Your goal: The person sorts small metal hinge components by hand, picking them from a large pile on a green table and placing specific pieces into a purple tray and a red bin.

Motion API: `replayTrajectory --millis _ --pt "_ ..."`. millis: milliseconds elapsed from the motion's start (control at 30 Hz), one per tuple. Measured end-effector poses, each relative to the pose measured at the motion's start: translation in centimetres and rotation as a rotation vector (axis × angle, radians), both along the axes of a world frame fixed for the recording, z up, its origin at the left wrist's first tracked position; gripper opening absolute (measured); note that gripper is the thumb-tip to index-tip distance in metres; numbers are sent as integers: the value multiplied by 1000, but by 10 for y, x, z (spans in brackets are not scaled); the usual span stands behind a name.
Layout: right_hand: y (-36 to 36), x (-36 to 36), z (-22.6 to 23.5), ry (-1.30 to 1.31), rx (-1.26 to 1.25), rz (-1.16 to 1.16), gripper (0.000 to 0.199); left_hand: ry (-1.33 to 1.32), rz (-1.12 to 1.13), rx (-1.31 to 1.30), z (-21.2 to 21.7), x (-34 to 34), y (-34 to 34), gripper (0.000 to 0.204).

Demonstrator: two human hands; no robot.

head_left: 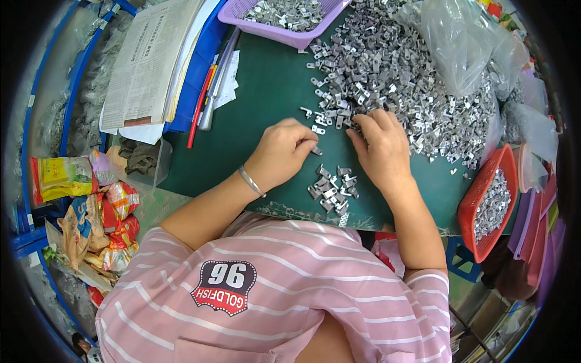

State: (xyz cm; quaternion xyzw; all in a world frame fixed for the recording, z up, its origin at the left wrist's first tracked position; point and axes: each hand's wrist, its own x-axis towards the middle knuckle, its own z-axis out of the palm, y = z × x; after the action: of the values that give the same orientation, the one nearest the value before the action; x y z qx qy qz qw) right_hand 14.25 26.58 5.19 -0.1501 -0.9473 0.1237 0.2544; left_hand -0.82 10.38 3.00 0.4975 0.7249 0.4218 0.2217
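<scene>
Small bent metal brackets with holes are heaped in a large pile [399, 72] on the green table. My left hand [281, 151], a silver bangle on its wrist, is closed in a pinch with a metal bracket [316, 150] at its fingertips. At the pile's near edge rests my right hand [382, 148], its fingers bent and the thumb apart from them; the fingertips touch the brackets there. A few loose brackets [318, 129] lie between the hands. Nearer to me sits a smaller group of brackets [333, 190], below and between my wrists.
A purple basket [296, 40] of brackets stands at the back, and a red basket [465, 221] of them at the right edge. Plastic bags [457, 42] lie over the pile. Pens [201, 106] and a blue tray [196, 78] with papers are at left, beside a clear bin [162, 162].
</scene>
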Motion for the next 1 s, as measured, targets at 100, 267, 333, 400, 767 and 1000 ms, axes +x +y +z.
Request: replayTrajectory --millis 100,267,333,400,767,1000 --pt "-3 5 -4 37 0 0 14 2 28 10 0 -6 -3 10" --pt "-3 22 -4 197 -296 -106 11 -142 42 -26 10 -9 -7 16" --pt "-3 31 -8 269 -785 -205 10 -56 -33 56 11 -6 -7 19" --pt "-7 37 5 317 -1261 -255 10 -1 -94 67 10 -2 -6 21" --pt "-16 55 -4 332 -1679 -202 13 -14 -119 -29 10 4 -7 22" --pt "-32 50 3 48 -680 -6 14 -154 -179 -66 15 -1 -11 18"
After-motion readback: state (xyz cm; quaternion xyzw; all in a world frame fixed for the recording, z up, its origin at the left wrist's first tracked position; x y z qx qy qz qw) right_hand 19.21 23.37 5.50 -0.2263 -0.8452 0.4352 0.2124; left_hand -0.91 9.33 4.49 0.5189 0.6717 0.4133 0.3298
